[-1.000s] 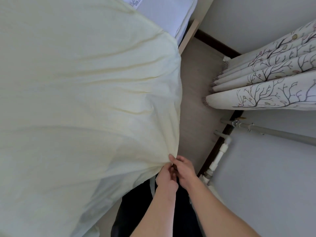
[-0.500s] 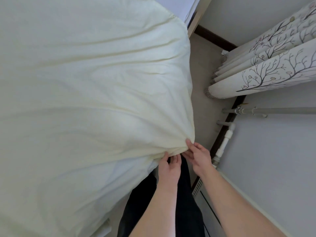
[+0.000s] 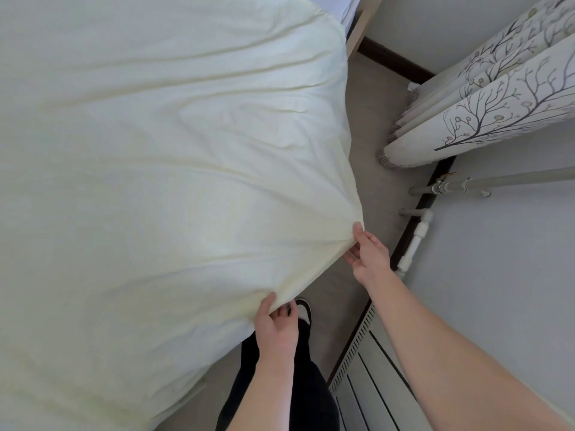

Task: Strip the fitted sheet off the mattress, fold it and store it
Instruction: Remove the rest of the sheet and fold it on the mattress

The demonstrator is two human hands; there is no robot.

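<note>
Progress: early; fitted sheet (image 3: 161, 169) covers most of the mattress, only the near corner lifted; folding and storing remain.
Left hand (image 3: 275, 326): pinching the sheet hem, sheet spreading to its 11 o'clock.
Right hand (image 3: 368, 255): thumb and fingers clamped on the corner, sheet at its 10 o'clock.

left hand (image 3: 275, 326) and right hand (image 3: 368, 255) each pinch the cream fitted sheet (image 3: 174, 157) edge, apart along it, cloth pulled taut; curtain (image 3: 485, 107) and pipes (image 3: 460, 185) at right
</note>
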